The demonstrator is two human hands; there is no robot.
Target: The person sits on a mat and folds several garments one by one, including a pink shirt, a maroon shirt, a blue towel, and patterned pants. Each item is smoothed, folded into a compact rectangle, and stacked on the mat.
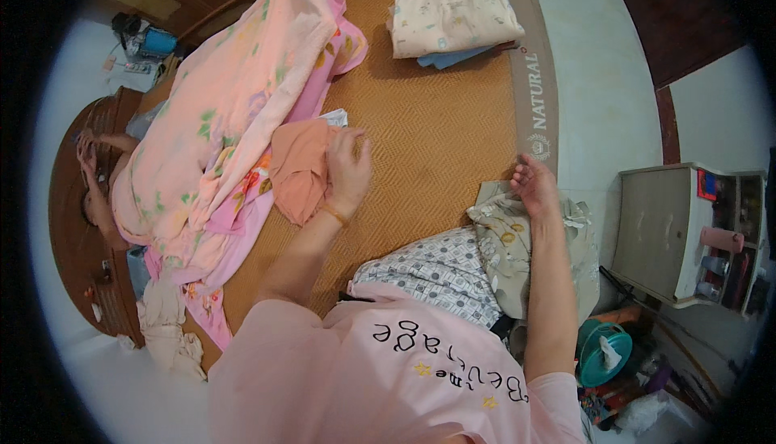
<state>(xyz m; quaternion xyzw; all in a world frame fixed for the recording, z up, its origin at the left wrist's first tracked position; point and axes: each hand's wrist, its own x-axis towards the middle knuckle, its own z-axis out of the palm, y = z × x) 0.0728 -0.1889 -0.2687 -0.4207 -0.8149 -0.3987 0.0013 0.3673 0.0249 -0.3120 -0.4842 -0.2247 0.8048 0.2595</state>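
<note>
While a heap of pink floral bedding fills the left of the woven bed mat, I see my left hand at its edge, fingers curled and pinching the orange cloth, which hangs just left of and under them. Farther right, my right hand rests on the beige patterned garment, fingers loosely bent on its upper edge; whether they grip it, I cannot tell. A folded stack of cloths lies well beyond.

Folded stack lies on the mat, blanket left.
</note>
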